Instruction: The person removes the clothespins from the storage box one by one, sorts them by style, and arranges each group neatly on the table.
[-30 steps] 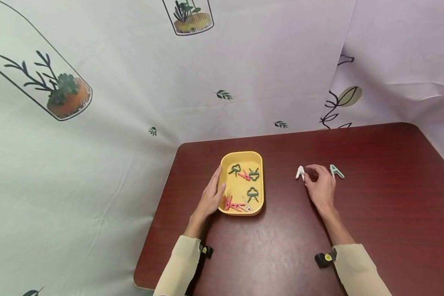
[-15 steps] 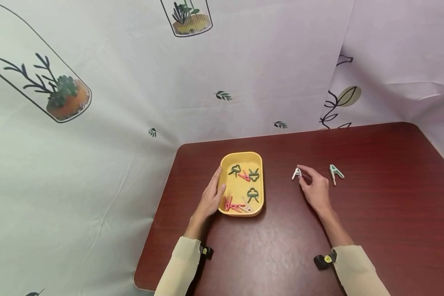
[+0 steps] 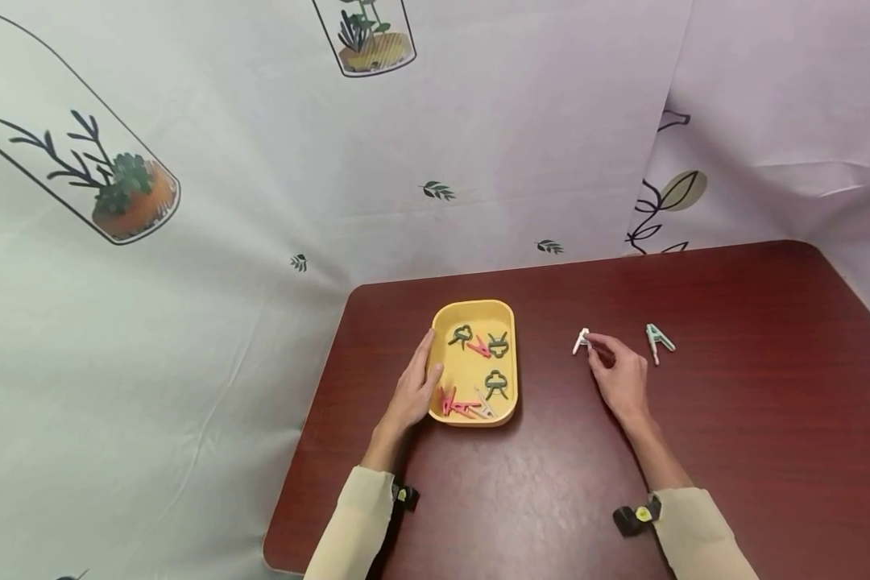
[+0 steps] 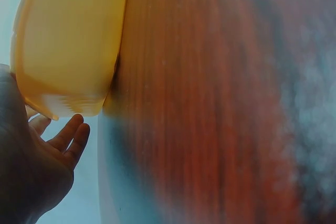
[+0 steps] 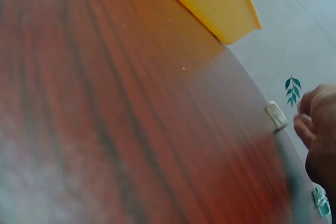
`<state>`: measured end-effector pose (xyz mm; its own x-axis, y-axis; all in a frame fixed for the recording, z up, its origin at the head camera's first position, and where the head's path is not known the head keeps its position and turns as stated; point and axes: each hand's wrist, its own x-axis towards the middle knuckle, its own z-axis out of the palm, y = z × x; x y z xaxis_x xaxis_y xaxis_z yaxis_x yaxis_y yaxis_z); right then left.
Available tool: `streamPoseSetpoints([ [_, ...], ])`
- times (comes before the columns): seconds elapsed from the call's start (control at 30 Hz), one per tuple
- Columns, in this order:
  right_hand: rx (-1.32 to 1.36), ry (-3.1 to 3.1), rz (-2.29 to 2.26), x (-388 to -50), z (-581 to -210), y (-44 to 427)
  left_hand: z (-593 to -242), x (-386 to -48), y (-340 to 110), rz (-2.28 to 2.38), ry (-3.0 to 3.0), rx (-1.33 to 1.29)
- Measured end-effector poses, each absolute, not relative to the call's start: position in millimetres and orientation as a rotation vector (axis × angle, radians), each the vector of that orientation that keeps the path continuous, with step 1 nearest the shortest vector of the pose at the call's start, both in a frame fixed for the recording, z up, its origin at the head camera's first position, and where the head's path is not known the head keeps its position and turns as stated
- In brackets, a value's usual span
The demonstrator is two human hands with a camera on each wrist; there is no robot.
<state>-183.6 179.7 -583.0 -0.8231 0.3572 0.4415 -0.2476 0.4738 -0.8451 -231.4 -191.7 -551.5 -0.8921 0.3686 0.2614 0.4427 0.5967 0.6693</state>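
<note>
My left hand [image 3: 408, 391] rests along the left side of the yellow tray [image 3: 511, 354], its thumb at the rim. In the left wrist view, the fingers [image 4: 71, 135] reach past the tray's end, loosely spread. A white plastic clothespin [image 3: 581, 341] stands on the table right of the tray. My right hand [image 3: 621, 383] is just beside it, with thumb and forefinger bent towards it. In the right wrist view, a small gap shows between the fingers and the clothespin [image 5: 276, 116]. A pale green clothespin [image 3: 658, 341] lies farther right, apart from the hand.
The tray holds several dark green clips [image 3: 495, 383], pink clothespins [image 3: 480, 345] and a pale one [image 3: 486, 404]. All stand on a dark red-brown table [image 3: 544, 483]. A printed cloth [image 3: 493, 161] hangs behind its far edge.
My right hand has moved left from between the two loose clothespins, and the green one shows fully. The white clothespin has shifted slightly left. The left hand and tray hold still.
</note>
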Motion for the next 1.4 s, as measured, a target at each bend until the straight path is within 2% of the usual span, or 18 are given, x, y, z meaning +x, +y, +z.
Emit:
streamPoseSetpoints([
  [0.3,-0.129,-2.121,1.523,-184.3,-581.8,179.2,-551.0,-229.8,-190.6,-1.190,-2.715,-0.700],
  [0.77,-0.377,-2.113,1.446,-181.2,-582.0,185.6,-551.3,-230.6,-191.6,-1.184,-2.737,-0.680],
  [0.9,-0.350,-2.080,1.433,-180.0,-580.5,185.3,-551.1,-230.5,-192.0,-1.185,-2.751,-0.667],
  [1.17,-0.130,-2.055,1.451,-182.8,-579.5,177.6,-551.8,-230.5,-191.3,-1.176,-2.719,-0.688],
  [1.4,-0.181,-2.151,1.438,-185.3,-581.9,177.3,-551.6,-230.4,-190.7,-1.180,-2.721,-0.694],
])
